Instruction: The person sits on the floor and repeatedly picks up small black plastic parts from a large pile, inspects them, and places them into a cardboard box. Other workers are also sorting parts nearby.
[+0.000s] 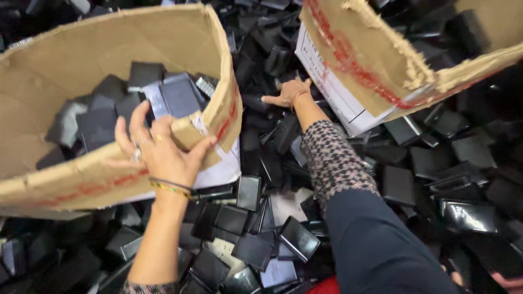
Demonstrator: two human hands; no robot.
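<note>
Left hand [160, 152] clenched torn rim of brown cardboard box [65, 60] | right hand [287, 93] beyond box, spread, grasping nothing, on black plastic cases [250, 250] | box soft-walled, likely heavy; support base.

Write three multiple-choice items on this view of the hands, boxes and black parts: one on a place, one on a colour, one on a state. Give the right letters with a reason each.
1. Where does the left hand rest?
A. On the rim of the left cardboard box
B. Flat on the floor
C. Inside the right cardboard box

2. What colour is the tape on the box edges?
A. Blue
B. Red
C. Green

3. How is the right hand placed?
A. Closed on a box flap
B. Raised clear of everything
C. Reaching out into the pile of black parts between the boxes

Answers: 1 A, its fingers curl over the torn front rim; 2 B, red strips run along both boxes' edges; 3 C, the arm stretches forward and the hand lies among the parts.
</note>
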